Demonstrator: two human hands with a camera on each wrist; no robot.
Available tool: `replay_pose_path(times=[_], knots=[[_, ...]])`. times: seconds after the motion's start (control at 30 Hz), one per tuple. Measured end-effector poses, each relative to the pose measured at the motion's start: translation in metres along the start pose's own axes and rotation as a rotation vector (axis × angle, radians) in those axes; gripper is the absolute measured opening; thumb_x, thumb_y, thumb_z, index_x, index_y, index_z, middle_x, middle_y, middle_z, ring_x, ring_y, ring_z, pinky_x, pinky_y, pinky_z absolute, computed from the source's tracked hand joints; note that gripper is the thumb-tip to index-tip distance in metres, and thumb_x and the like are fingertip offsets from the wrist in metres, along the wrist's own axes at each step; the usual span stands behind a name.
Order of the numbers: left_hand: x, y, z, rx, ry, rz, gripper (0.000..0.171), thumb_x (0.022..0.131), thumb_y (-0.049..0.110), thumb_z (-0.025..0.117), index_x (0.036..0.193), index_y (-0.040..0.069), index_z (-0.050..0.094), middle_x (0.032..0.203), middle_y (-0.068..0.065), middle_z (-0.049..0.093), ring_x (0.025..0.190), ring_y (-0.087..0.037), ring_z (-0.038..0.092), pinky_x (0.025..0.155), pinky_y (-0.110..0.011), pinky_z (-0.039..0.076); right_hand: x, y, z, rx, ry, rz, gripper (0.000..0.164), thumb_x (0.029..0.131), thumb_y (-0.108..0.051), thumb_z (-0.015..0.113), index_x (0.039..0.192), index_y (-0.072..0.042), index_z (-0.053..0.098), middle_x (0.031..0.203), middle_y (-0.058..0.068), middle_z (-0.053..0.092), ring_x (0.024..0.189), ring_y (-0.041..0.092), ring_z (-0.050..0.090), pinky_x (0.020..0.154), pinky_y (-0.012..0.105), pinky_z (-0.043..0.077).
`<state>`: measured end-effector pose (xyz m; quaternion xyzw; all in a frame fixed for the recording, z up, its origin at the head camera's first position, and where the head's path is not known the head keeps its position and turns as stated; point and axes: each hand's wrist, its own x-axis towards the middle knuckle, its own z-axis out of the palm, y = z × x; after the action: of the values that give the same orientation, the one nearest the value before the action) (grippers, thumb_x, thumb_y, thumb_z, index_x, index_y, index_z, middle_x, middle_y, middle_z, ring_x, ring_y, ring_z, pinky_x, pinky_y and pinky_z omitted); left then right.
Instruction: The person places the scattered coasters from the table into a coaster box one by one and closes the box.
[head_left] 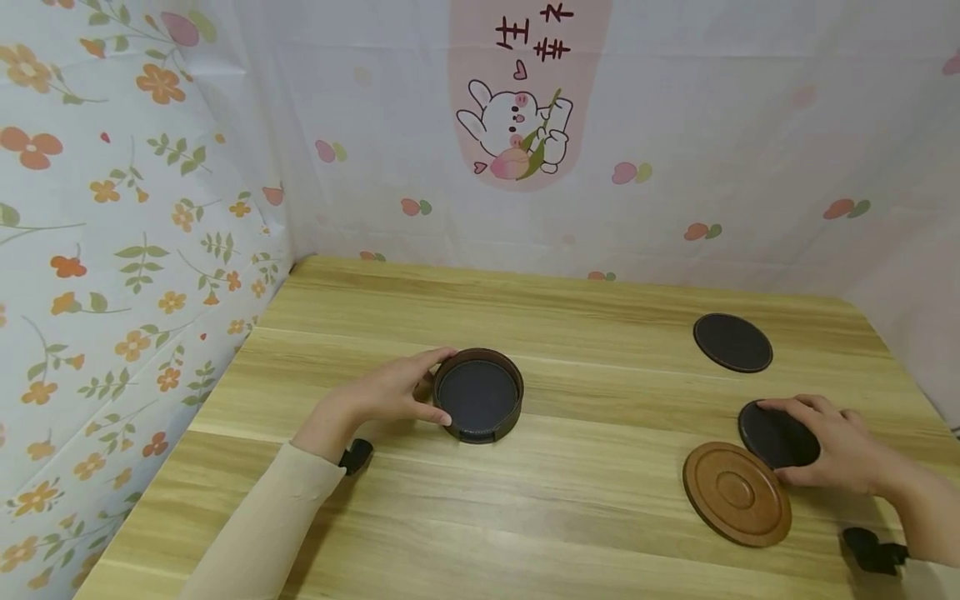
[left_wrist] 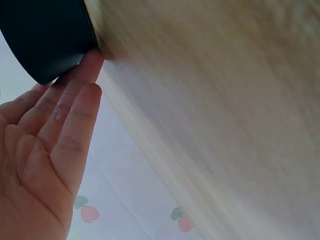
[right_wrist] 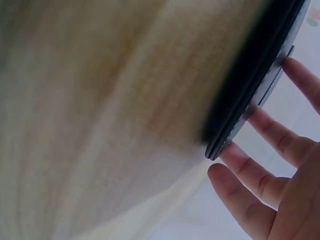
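2 hands at a wooden table (head_left: 570,508). Left of centre, the left hand (head_left: 390,393) grips the left side of a round holder (head_left: 511,422), thumb on the near side; 1 dark disc (head_left: 478,395) lies within. At right, the right hand (head_left: 851,450) holds a black coaster (head_left: 776,435) by its edge, just beyond 1 brown disc (head_left: 735,492); 1 stitched coaster (head_left: 732,342) lies farther off.

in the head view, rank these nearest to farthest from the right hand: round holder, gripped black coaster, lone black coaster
From the right hand:
1. Gripped black coaster: in its grip.
2. Lone black coaster: farther back, somewhat left.
3. Round holder: well off left, beside the left hand.
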<state>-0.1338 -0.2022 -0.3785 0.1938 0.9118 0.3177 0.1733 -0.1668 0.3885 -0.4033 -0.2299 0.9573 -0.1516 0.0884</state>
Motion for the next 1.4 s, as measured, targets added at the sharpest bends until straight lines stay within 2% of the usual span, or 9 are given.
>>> replay_pose_path(times=[0.33, 0.53, 0.73, 0.93, 1.03, 1.17, 1.4], knots=[[0.001, 0.000, 0.001, -0.021, -0.001, -0.001, 0.103, 0.079, 0.045, 0.082, 0.159, 0.013, 0.024, 0.158, -0.007, 0.038, 0.138, -0.028, 0.048, 0.118, -0.051, 0.033, 0.001, -0.003, -0.006, 0.025, 0.048, -0.003, 0.098, 0.067, -0.022, 0.090, 0.148, -0.004, 0.036, 0.133, 0.041, 0.033, 0.113, 0.058, 0.034, 0.086, 0.071, 0.018], [0.000, 0.001, 0.001, -0.024, -0.001, -0.004, 0.103, 0.079, 0.044, 0.082, 0.159, 0.013, 0.024, 0.158, -0.007, 0.038, 0.137, -0.028, 0.049, 0.118, -0.051, 0.034, 0.004, -0.009, -0.009, 0.010, 0.080, -0.020, 0.096, 0.067, -0.022, 0.090, 0.147, -0.007, 0.039, 0.133, 0.039, 0.036, 0.113, 0.055, 0.036, 0.085, 0.068, 0.019], [0.001, 0.000, 0.001, -0.013, 0.003, -0.003, 0.102, 0.079, 0.044, 0.082, 0.159, 0.013, 0.024, 0.158, -0.008, 0.039, 0.138, -0.028, 0.048, 0.118, -0.050, 0.034, 0.010, -0.020, -0.014, 0.015, 0.043, 0.005, 0.093, 0.070, -0.027, 0.089, 0.147, -0.009, 0.040, 0.136, 0.039, 0.035, 0.113, 0.062, 0.034, 0.084, 0.069, 0.024], [0.001, 0.000, 0.001, -0.016, 0.004, -0.005, 0.102, 0.080, 0.043, 0.082, 0.159, 0.013, 0.024, 0.159, -0.008, 0.036, 0.143, -0.028, 0.042, 0.119, -0.050, 0.032, 0.018, -0.031, -0.015, 0.020, 0.049, -0.030, 0.091, 0.070, -0.029, 0.089, 0.146, -0.012, 0.042, 0.138, 0.036, 0.035, 0.114, 0.062, 0.035, 0.083, 0.069, 0.027], [0.002, 0.000, 0.002, -0.018, 0.002, -0.006, 0.102, 0.080, 0.043, 0.082, 0.159, 0.013, 0.024, 0.160, -0.008, 0.036, 0.143, -0.028, 0.042, 0.119, -0.050, 0.032, 0.021, -0.037, -0.015, 0.030, 0.030, -0.036, 0.089, 0.071, -0.031, 0.088, 0.146, -0.015, 0.043, 0.140, 0.035, 0.033, 0.116, 0.062, 0.031, 0.080, 0.073, 0.031], [0.002, 0.000, 0.002, -0.018, 0.000, -0.005, 0.102, 0.080, 0.043, 0.082, 0.159, 0.013, 0.024, 0.160, -0.008, 0.036, 0.141, -0.028, 0.044, 0.119, -0.050, 0.032, 0.025, -0.046, -0.016, 0.028, -0.005, -0.021, 0.088, 0.073, -0.034, 0.087, 0.147, -0.016, 0.043, 0.142, 0.034, 0.031, 0.118, 0.064, 0.028, 0.073, 0.077, 0.035], [0.002, 0.001, 0.001, -0.037, -0.005, 0.002, 0.101, 0.081, 0.039, 0.082, 0.159, 0.011, 0.023, 0.157, -0.009, 0.039, 0.134, -0.028, 0.052, 0.117, -0.051, 0.035, 0.036, -0.062, -0.018, 0.024, -0.038, -0.027, 0.087, 0.075, -0.036, 0.085, 0.148, -0.017, 0.043, 0.146, 0.033, 0.029, 0.122, 0.063, 0.026, 0.078, 0.076, 0.035]])
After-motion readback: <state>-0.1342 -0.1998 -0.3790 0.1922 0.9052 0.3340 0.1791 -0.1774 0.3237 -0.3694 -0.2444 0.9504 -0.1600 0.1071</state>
